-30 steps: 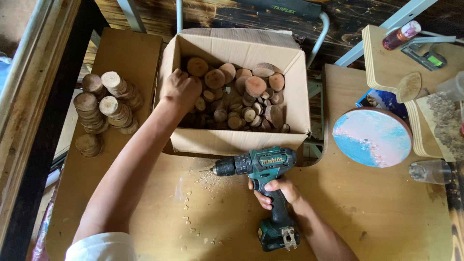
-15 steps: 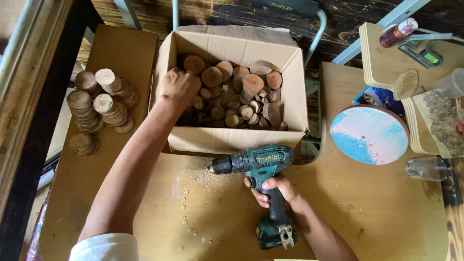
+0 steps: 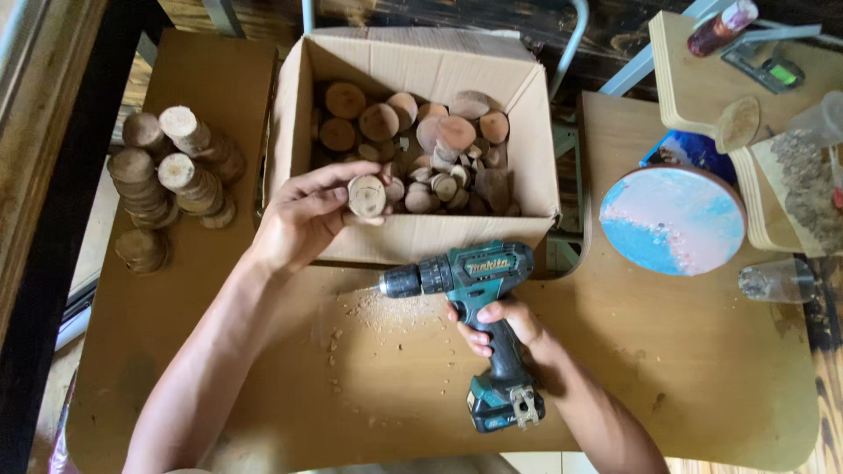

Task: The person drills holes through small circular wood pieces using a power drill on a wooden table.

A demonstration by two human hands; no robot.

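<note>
Left hand: has just lifted out of the cardboard box, centre frame, fingers pinching one wood slice.
Right hand: still clenched around teal drill, lower centre.

— What packaging is there?

— One open cardboard box, brown and rectangular, at the upper centre of the frame, its flaps folded outward and its front wall facing the bottom edge.

— Any labels?

— A pale label strip on the side of the teal drill, just below the box at centre frame.

— Screens?

— A small green panel on a grey device in the upper right corner; too small to tell whether it is a screen.
</note>
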